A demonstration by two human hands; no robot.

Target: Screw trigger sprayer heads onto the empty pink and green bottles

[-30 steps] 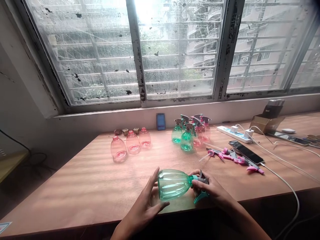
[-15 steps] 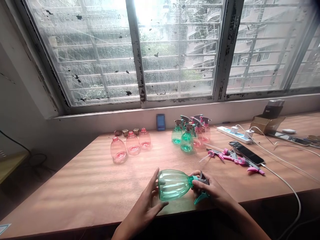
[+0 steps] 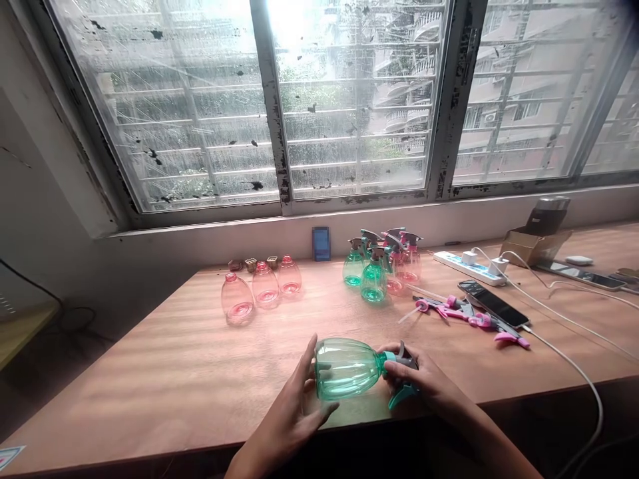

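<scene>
A green spray bottle (image 3: 347,369) lies sideways in the air over the front edge of the table, its base to the left. My right hand (image 3: 412,372) grips it by the neck and the grey and teal spray head, which the fingers partly cover. Around the base curves my left hand (image 3: 299,392), with some fingers showing through the clear plastic and the thumb below. Beyond it stand several pink bottles without heads, such as the nearest one (image 3: 237,299). To the right lie loose pink and grey spray heads (image 3: 469,316).
Green and pink bottles with heads fitted (image 3: 373,283) cluster near the wall. A small blue-screened device (image 3: 321,243) leans there. On the right are a phone (image 3: 492,303), a white power strip (image 3: 469,267), a cardboard box (image 3: 519,247) and a white cable (image 3: 574,366) crossing the table edge.
Almost nothing differs. Both hands keep the green bottle in the same place, with only a very slight shift of the left thumb.
</scene>
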